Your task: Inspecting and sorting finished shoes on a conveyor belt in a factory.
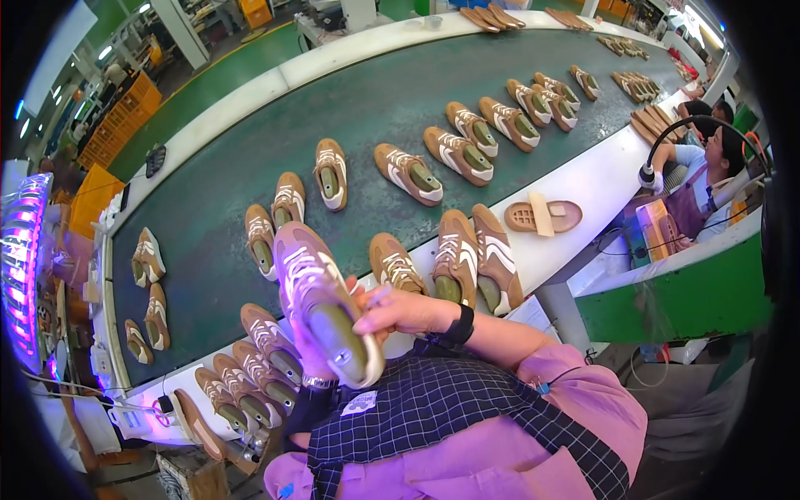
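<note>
A brown sneaker [302, 265] with white laces and a pale sole is held up in front of me, toe pointing away. An olive-green last [335, 333] fills its opening. My left hand [313, 357] grips the shoe from its left side and below, partly hidden by it. At the heel's right side, my right hand [402, 311] has its thumb and fingers closed on the edge of the shoe; whether they pinch anything else is hidden. Just beyond my right hand, similar sneakers [455, 250] stand on the white ledge.
A green conveyor belt [350, 229] carries several spaced sneakers. More sneakers [242, 387] line the white ledge at lower left. A loose outsole [567, 217] lies on the right ledge. A purple-lit lamp [23, 267] stands far left. A co-worker [708, 179] sits at right.
</note>
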{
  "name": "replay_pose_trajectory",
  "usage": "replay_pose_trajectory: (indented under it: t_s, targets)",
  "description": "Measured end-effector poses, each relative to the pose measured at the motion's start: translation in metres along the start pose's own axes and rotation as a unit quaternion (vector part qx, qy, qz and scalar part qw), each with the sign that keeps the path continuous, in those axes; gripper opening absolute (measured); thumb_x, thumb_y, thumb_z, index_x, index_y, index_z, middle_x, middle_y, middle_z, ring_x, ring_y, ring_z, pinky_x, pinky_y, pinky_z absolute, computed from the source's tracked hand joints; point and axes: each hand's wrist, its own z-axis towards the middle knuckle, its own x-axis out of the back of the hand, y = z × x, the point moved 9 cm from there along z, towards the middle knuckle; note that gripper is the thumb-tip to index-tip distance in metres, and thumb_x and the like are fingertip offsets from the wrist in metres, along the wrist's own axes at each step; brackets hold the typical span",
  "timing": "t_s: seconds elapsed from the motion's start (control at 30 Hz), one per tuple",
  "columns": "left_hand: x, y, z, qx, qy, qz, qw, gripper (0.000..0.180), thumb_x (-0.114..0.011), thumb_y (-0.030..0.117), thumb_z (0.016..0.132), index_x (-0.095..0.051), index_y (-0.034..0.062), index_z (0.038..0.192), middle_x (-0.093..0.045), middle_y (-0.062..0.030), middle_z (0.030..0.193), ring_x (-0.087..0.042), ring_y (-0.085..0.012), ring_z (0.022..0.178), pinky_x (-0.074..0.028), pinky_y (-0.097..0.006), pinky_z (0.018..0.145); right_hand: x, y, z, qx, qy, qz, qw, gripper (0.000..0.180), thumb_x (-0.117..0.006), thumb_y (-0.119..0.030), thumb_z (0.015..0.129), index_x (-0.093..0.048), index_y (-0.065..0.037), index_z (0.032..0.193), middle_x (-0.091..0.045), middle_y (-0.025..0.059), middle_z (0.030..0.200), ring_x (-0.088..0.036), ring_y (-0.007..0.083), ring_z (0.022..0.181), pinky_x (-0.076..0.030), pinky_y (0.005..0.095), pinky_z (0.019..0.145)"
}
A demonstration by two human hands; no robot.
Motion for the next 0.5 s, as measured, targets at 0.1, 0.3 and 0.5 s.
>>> replay_pose_trajectory:
  t_s: [0.1, 0.3, 0.5]
  targets:
    - [0.061, -0.006, -0.008, 0.049, 0.152, 0.0, 0.987, 0.1, -0.036, 0.077, 0.073, -0.028, -0.0015, 0.135, -0.042, -0.024, 0.128, -0.049, -0.0367, 0.111, -0.044, -0.05, 0.091, -0.036, -0.045, -0.019, 0.14, 0.033, -0.581, 0.801, 0.027, -0.066, -0.029, 0.08, -0.063, -0.002, 0.084, -0.063, 0.0088, 0.068, -0.061, 0.0175, 0.063, -0.049, 0.03, 0.06]
    - [0.075, 0.009, -0.032, -0.004, 0.101, -0.019, 0.995, 0.095, -0.042, 0.072, 0.076, -0.031, -0.0033, 0.133, -0.049, -0.0273, 0.117, -0.057, -0.0372, 0.097, -0.049, -0.047, 0.085, 0.092, -0.084, -0.129, 0.121, 0.532, -0.625, 0.559, 0.038, -0.067, -0.028, 0.075, -0.053, 0.0, 0.096, -0.061, 0.0195, 0.083, -0.061, 0.0351, 0.078, -0.049, 0.042, 0.069]
    - [0.095, 0.015, -0.034, -0.005, 0.195, 0.017, 0.981, 0.101, -0.045, 0.074, 0.07, -0.038, -0.0117, 0.123, -0.056, -0.0239, 0.102, -0.061, -0.032, 0.085, -0.053, -0.04, 0.072, 0.145, -0.038, -0.154, 0.138, 0.58, -0.664, 0.451, 0.065, -0.072, -0.026, 0.072, -0.038, 0.007, 0.117, -0.048, 0.0285, 0.111, -0.05, 0.0428, 0.103, -0.041, 0.0447, 0.087]
